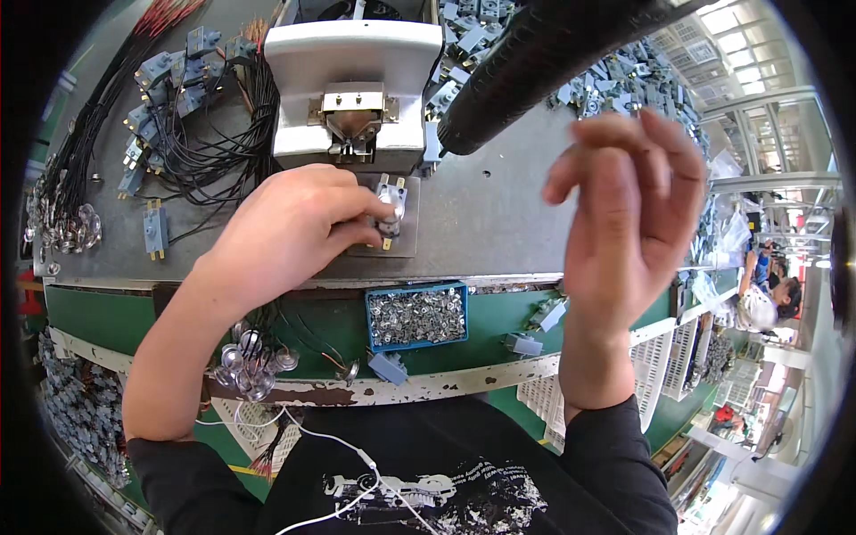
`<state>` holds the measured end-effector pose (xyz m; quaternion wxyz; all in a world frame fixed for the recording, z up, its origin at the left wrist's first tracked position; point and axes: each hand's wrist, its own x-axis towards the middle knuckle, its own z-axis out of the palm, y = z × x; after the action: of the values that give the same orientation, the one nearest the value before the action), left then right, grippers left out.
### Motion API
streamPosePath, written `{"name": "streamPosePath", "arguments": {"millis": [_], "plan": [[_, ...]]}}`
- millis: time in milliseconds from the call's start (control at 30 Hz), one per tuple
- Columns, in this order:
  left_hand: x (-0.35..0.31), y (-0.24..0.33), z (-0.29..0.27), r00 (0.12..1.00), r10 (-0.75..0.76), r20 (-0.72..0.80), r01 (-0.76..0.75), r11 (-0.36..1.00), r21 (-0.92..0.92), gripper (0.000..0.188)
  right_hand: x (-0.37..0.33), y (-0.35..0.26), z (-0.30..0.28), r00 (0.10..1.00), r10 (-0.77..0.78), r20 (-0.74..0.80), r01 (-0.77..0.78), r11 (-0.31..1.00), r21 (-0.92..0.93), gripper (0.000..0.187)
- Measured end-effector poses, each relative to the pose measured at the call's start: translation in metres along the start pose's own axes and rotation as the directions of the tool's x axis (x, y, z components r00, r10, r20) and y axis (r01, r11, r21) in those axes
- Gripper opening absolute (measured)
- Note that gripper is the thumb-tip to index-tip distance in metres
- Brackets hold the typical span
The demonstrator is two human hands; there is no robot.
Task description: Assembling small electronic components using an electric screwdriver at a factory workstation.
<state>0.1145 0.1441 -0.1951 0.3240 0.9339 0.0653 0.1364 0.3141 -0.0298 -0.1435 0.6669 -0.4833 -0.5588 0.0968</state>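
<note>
My left hand [299, 209] reaches over the workbench from the left, its thumb and fingertips closed on a small silver, round-topped metal part [390, 198] with brass tabs. That part rests on a thin see-through plate [408, 241] in front of a white bench machine [352, 53], close under the machine's metal head [353, 120]. My right hand [633, 214] is raised over the bench on the right, palm turned up and inward. Its fingers are loosely bent and apart, with nothing visible in them.
A blue tray [370, 334] of tiny metal pieces sits at the front. Grey blocks with black wires [178, 89] heap up at the left; more grey blocks [615, 80] are piled at the back right. A thick black tube [526, 76] slants overhead. Shiny metal discs [254, 361] lie front left.
</note>
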Motion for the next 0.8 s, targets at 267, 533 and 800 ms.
{"name": "streamPosePath", "arguments": {"millis": [267, 533, 800], "plan": [[0.001, 0.002, 0.001, 1.0, -0.017, 0.025, 0.016, 0.999, 0.05, 0.021, 0.044, 0.017, 0.007, 0.954, -0.253, -0.162, 0.171, 0.901, -0.398, 0.061], [0.004, 0.003, -0.002, 0.998, -0.048, 0.04, 0.044, 0.996, 0.079, 0.024, 0.095, 0.05, 0.034, 0.889, -0.456, 0.036, 0.427, 0.857, 0.289, 0.053], [0.001, -0.004, -0.005, 0.999, 0.013, 0.04, -0.016, 0.997, 0.073, 0.017, 0.058, -0.011, 0.04, 0.952, 0.287, -0.108, -0.269, 0.95, 0.16, 0.038]]}}
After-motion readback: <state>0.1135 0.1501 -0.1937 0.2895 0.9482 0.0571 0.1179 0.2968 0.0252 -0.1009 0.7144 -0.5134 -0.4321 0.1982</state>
